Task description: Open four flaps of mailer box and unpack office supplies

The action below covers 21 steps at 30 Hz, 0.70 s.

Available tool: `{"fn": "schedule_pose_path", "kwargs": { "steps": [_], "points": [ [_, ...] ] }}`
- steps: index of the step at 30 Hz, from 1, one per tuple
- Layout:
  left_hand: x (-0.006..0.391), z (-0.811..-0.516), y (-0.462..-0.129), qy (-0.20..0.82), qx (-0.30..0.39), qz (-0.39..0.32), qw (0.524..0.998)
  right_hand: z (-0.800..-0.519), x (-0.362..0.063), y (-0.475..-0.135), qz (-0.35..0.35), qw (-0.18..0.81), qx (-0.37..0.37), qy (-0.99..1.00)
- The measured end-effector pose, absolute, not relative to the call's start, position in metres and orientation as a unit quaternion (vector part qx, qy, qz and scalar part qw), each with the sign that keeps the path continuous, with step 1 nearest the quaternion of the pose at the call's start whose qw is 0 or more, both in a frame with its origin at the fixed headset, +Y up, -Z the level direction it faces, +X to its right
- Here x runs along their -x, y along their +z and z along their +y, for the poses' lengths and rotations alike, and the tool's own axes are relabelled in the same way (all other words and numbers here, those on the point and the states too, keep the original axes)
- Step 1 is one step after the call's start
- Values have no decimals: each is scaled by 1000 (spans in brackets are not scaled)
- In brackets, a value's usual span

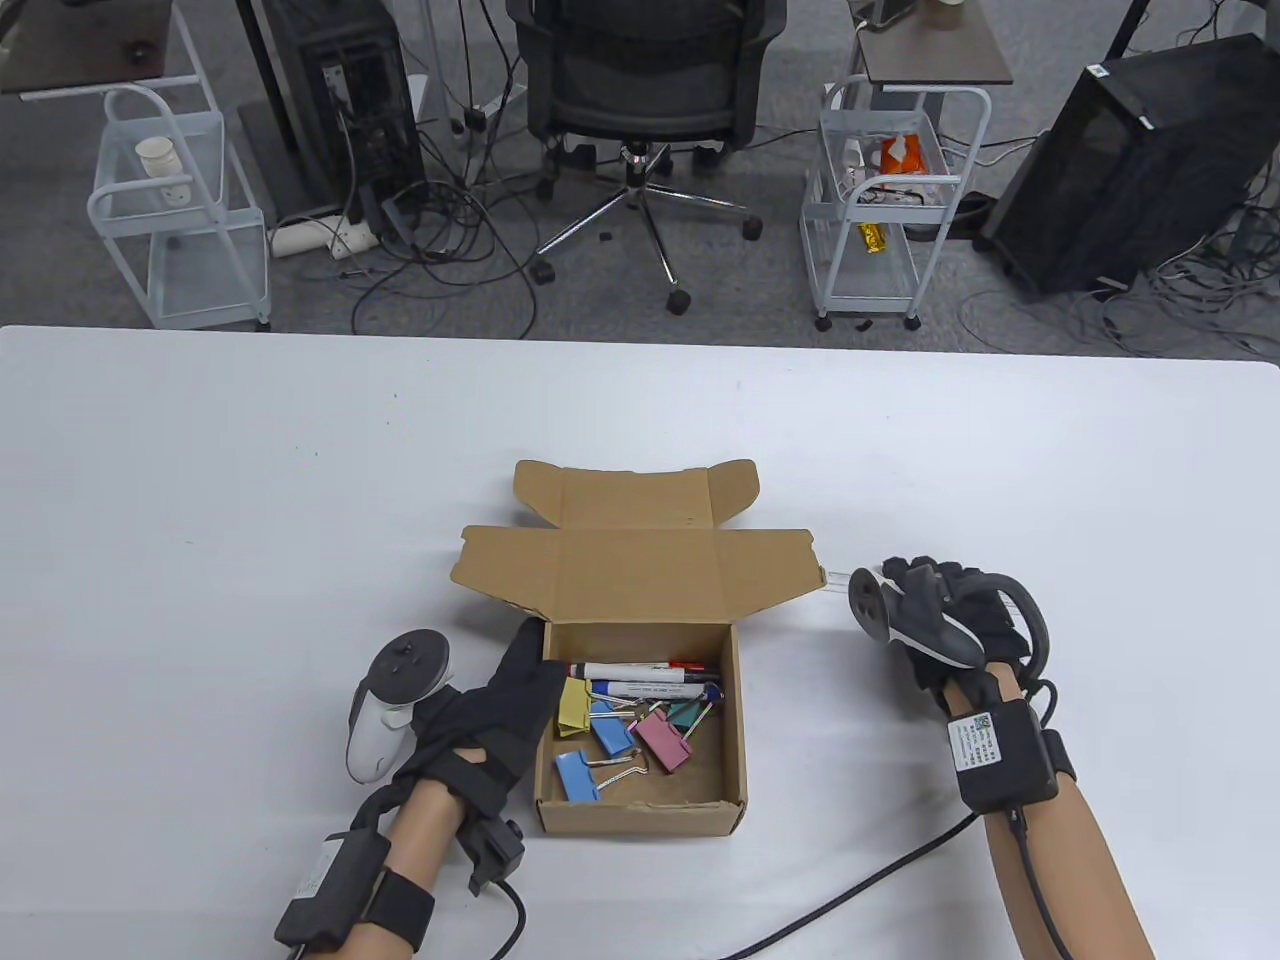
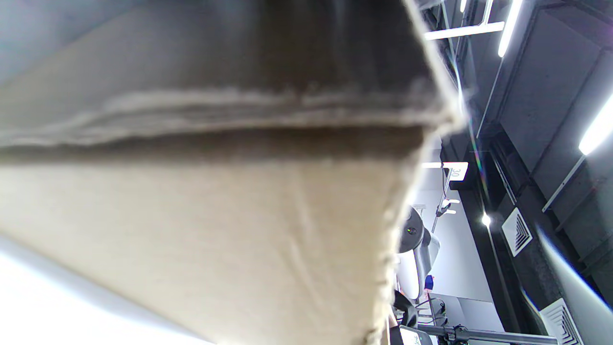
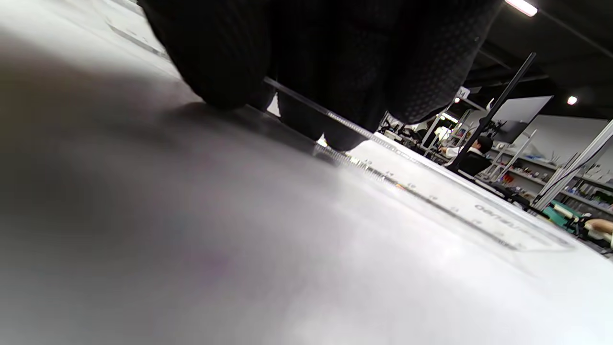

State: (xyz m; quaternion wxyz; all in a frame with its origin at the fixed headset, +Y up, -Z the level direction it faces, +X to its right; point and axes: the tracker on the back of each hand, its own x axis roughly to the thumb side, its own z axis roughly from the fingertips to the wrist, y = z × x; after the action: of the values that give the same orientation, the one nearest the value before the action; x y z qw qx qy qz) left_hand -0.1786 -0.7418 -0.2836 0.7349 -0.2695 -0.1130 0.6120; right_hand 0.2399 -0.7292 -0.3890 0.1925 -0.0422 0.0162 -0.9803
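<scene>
White and broad, the desk (image 1: 250, 480) runs across the near half of the table view, with an office chair (image 1: 640, 90), wire trolleys (image 1: 880, 200) and tangled cables on the grey floor behind it. Near its front edge stands the mailer box (image 1: 640, 740), lid thrown back away from the person and the side flaps spread wide, so the inside lies open from above.

The left hand (image 1: 500, 700) lies against the box's left wall, fingers straight and pointing away from the person, holding nothing; my reading is that it steadies the box so it does not slide while things are lifted out. The left wrist view shows only cardboard close up, which fits a hand pressed to the wall.

The right hand (image 1: 935, 610) is well to the right of the box, fingers curled down onto a clear ruler (image 3: 431, 191) lying flat on the desk. The right wrist view shows gloved fingertips (image 3: 220, 72) on the ruler's near end (whether they pinch it or merely press it I cannot tell). It looks like the ruler is being set down out of the way, clear of the box.

As for the box itself: plain brown corrugated card, shallow and squarish. Inside are markers (image 1: 645, 680) along the far wall and a loose heap of binder clips (image 1: 625, 730) in yellow, blue, pink and green. Unpacking looks barely begun.
</scene>
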Motion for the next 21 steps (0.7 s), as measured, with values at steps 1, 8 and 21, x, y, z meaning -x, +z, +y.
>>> {"fn": "schedule_pose_path", "kwargs": {
  "steps": [1,8,21],
  "points": [
    [179,-742,-284,612,269,-113,735,-729,-241,-389,10,187,43,-981],
    [179,-742,-284,612,269,-113,735,-730,-245,-387,1,166,39,-985],
    [179,-742,-284,615,270,-114,732,-728,-248,-385,-5,144,23,-989]
  ]
}}
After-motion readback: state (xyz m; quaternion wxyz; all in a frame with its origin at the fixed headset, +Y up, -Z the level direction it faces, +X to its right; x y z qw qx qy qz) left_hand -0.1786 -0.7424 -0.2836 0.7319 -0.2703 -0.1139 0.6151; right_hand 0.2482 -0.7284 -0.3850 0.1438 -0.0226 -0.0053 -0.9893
